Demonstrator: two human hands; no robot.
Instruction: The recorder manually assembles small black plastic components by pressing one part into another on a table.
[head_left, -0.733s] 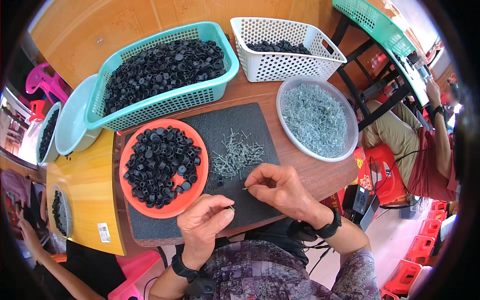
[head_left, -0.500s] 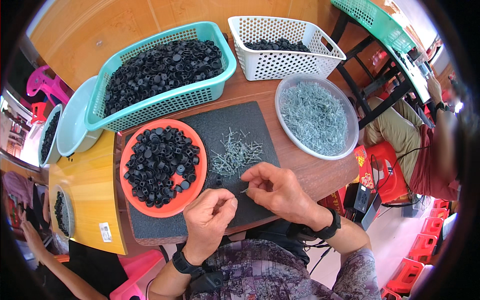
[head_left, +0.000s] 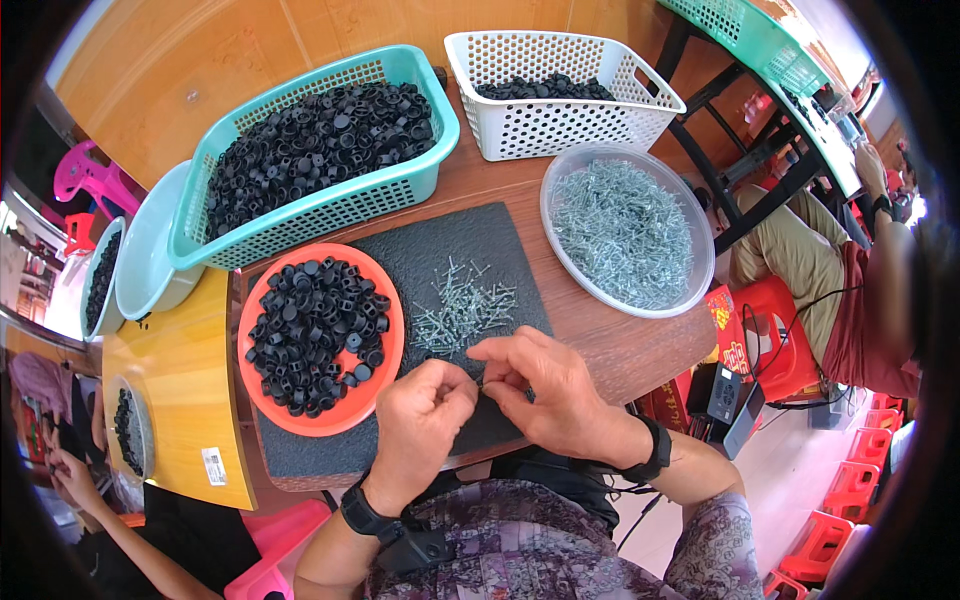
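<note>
My left hand (head_left: 422, 425) is closed in a pinch, its thumb and forefinger pressed together; what they hold is hidden. Facing it, almost touching, my right hand (head_left: 555, 395) is closed too, with thumb and forefinger pinching a thin metal screw that barely shows between the hands. Both hands hover over the front of a dark textured mat (head_left: 490, 240). Just beyond them lies a loose pile of small silver screws (head_left: 465, 312). Left of the pile, an orange-red round tray (head_left: 397, 375) holds many small black plastic caps (head_left: 315, 325).
Behind stand a teal basket (head_left: 440, 150) and a white basket (head_left: 575, 135), both holding black caps. A clear round tub (head_left: 710, 235) of screws sits at right. Pale basins (head_left: 150, 250) and a yellow table (head_left: 180, 400) lie left. Other people sit at both sides.
My right hand has moved left, bringing its fingertips up to my left hand's. A small black cap that lay on the mat between them no longer shows. The view has shifted slightly.
</note>
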